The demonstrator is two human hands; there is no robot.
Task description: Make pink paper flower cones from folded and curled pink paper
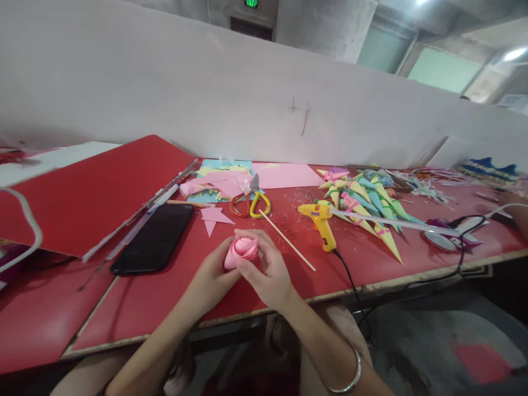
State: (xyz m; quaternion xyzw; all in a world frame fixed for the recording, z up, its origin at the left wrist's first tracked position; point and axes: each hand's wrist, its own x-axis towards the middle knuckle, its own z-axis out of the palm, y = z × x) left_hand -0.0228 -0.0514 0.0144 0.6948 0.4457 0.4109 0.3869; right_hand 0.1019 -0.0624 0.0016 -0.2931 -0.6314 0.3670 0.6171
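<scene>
While your left hand [215,269] clasps the rolled pink paper [240,253], your right hand [270,270] grips its other side, scissors [248,202] lying beyond on the table [136,308].

red table [136,308] | black phone [154,239] | scissors [254,187] | thin stick [289,242] | yellow glue gun [324,225] | coloured cones [373,202], heaped

Pink rolled-paper flower [241,252] held over red tabletop [367,268].
Left hand [214,270] and right hand [271,270] cupped round it, one each side. Beyond: scissors [249,204], one handle red, one yellow. Off right: thin stick [287,241], yellow glue gun [324,221], heaped paper cones [373,201]. Off left: black smartphone [153,242].
</scene>
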